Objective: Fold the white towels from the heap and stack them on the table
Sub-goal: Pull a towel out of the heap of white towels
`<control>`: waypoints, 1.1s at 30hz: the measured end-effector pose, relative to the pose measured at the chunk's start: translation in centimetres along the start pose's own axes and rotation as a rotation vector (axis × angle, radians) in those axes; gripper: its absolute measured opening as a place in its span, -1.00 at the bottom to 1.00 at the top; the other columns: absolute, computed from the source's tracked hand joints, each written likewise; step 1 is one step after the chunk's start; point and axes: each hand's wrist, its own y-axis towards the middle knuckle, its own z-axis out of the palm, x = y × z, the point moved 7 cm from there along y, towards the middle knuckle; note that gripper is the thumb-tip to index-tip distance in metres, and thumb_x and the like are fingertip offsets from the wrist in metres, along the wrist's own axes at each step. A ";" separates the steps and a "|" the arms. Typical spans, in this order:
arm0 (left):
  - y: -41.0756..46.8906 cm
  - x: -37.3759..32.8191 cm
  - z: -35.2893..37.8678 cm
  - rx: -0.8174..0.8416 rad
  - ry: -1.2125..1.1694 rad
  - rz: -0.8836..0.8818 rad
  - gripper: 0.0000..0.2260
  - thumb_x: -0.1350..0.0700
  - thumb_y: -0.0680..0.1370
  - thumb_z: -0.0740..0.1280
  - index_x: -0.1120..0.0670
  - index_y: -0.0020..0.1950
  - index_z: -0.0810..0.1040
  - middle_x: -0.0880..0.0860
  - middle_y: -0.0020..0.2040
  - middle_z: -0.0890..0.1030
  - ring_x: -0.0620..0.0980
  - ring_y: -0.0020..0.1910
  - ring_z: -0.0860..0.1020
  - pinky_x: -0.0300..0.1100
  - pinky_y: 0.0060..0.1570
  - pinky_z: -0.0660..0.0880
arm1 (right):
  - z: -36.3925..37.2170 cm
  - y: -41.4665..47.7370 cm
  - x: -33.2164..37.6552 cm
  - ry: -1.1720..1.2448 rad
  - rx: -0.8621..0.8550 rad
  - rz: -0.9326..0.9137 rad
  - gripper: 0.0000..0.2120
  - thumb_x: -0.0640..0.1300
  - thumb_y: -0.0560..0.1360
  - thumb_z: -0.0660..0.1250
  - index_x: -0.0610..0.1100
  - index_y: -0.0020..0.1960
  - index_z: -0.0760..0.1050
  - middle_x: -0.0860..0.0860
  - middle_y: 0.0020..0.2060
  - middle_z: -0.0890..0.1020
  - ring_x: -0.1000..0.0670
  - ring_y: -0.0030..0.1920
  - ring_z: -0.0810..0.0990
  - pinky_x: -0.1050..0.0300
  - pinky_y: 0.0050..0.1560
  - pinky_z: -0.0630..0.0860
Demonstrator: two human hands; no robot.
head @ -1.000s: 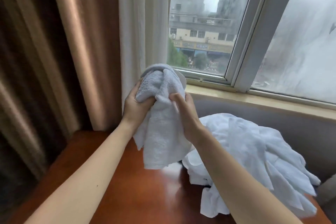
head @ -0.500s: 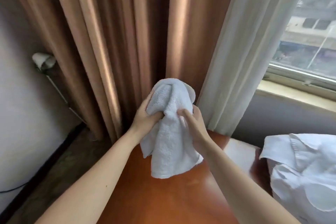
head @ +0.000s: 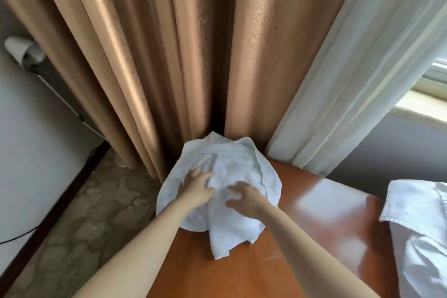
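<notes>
A white towel [head: 232, 167] lies rumpled and partly spread on the far left corner of the brown wooden table [head: 302, 237], its left part hanging past the table's edge. My left hand [head: 196, 186] rests on the towel's left half with the fingers spread. My right hand [head: 244, 195] presses on its middle, fingers spread and slightly bent. At the right edge of the view lies the heap of white towels [head: 420, 225].
Brown curtains [head: 169, 55] hang right behind the table corner, with a white sheer curtain [head: 350, 92] to their right. A windowsill [head: 425, 104] shows at the far right. Patterned floor [head: 96, 213] and a grey wall lie to the left.
The towel, held bunched up in the air by both hands before, now lies on the table corner. Both hands have let go and lie on it. The view has swung left and down.
</notes>
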 end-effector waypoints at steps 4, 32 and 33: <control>0.3 -0.2 2.2 0.098 0.119 -0.009 -0.46 0.03 0.57 0.30 -0.12 0.54 0.25 0.00 0.59 0.08 0.08 0.51 0.22 0.05 0.40 0.34 | 2.0 -0.6 -1.8 -0.147 0.134 -0.036 -0.39 0.07 0.58 0.29 0.18 0.57 0.15 0.09 0.61 -0.02 -0.05 0.59 -0.06 -0.14 0.51 0.15; -21.8 -35.5 15.3 0.036 0.425 0.795 -0.30 -0.10 0.55 0.32 -0.05 0.61 0.07 0.00 0.63 0.03 0.00 0.61 -0.07 -0.01 0.56 -0.04 | -18.9 -39.3 -19.7 -0.306 -0.797 0.302 -0.36 0.03 0.53 0.30 0.05 0.55 0.15 0.00 0.55 0.16 -0.07 0.59 -0.01 -0.14 0.54 -0.01; -22.6 -37.1 16.1 0.037 0.422 0.819 -0.30 -0.10 0.55 0.32 -0.04 0.61 0.07 0.00 0.63 0.03 0.00 0.61 -0.07 0.00 0.56 -0.05 | -19.6 -40.8 -20.8 -0.292 -0.811 0.323 -0.35 0.03 0.53 0.30 0.06 0.56 0.14 0.00 0.56 0.15 -0.07 0.59 -0.02 -0.14 0.54 -0.02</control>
